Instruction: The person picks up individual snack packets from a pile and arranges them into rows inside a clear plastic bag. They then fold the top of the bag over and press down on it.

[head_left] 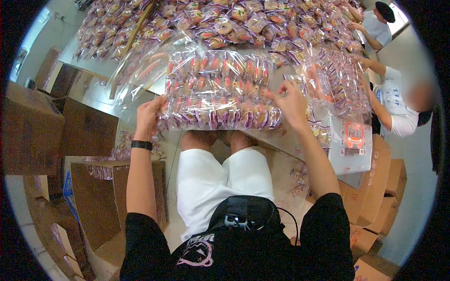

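Observation:
A large clear plastic bag (213, 89) lies in front of me, filled with three rows of small wrapped pastries in purple-edged packets. My left hand (150, 114) is closed on the bag's left edge, thumb on top. At the bag's right side is my right hand (290, 103), its fingers bent and thumb drawn towards the index finger. What sits between those fingertips is too small to make out. The loose end of the bag spreads out to the left, crinkled and shiny.
A big heap of wrapped pastries (243, 23) covers the table behind the bag. To the right lie another filled bag (335, 84) and a stack of flat printed bags (351, 145). Cardboard boxes (33, 131) stand at both sides. Two co-workers (398, 98) work along the right.

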Demonstrator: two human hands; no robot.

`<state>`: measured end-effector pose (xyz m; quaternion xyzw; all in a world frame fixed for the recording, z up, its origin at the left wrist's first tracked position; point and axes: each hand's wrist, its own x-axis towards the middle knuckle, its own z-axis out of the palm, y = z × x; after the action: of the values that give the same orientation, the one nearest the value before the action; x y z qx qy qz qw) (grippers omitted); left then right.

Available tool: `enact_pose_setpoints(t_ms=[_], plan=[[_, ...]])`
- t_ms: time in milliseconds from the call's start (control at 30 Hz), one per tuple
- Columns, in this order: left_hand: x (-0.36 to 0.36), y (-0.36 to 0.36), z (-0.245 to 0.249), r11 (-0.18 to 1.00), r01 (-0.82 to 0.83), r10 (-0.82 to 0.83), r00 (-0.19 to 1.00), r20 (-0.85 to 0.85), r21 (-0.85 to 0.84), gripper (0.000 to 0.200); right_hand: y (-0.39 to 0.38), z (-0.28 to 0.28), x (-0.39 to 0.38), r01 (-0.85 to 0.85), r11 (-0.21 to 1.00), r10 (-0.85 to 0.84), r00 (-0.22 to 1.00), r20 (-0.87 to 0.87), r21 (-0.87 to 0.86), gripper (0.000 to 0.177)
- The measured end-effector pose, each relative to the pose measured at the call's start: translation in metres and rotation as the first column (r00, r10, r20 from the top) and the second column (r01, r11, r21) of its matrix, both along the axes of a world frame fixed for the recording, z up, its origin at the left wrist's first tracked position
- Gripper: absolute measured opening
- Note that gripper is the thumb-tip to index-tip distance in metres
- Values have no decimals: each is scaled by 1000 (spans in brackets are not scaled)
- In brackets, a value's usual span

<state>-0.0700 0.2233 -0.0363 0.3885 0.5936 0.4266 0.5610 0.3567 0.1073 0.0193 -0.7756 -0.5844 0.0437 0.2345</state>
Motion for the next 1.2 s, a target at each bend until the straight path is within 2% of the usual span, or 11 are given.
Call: enact_pose_setpoints(t_ms=[167,267,367,500,567,633,733,833,933,1067,1200], plan=[[15,-7,11,993,-35,65,959,278,-110,22,0,-3,4,-127,992,122,972,199,11,47],[7,-5,3,988,33,40,895,444,-154,19,9,-7,9,-70,984,83,994,76,-166,57],[-24,9,-35,979,163,-119,946,300,-123,18,21,11,8,-62,907,25,995,-94,-417,53],[-26,7,-43,977,190,-164,960,225,-96,27,50,-30,42,-131,943,121,991,-54,-306,70],[-29,10,-49,966,227,-224,974,35,-120,32,70,-15,45,-122,830,99,993,-70,-545,61],[-22,16,-43,965,236,-254,949,-189,-112,39,77,-6,53,-142,713,37,986,-165,-686,61],[-10,-4,-3,974,196,-219,942,-256,-114,38,72,4,44,-112,734,-23,982,-189,-670,60],[-6,-6,-20,926,140,-6,933,-359,350,36,66,-15,50,-156,852,26,966,-258,-499,56],[-10,-16,24,849,320,75,715,-695,421,30,57,-10,44,-141,918,135,990,-43,-370,59],[2,-21,69,766,505,120,496,-860,398,28,33,27,-20,-143,983,173,923,342,-113,30],[34,-29,80,856,475,-6,402,-916,203,48,29,28,-55,-110,961,189,932,309,-255,29]])
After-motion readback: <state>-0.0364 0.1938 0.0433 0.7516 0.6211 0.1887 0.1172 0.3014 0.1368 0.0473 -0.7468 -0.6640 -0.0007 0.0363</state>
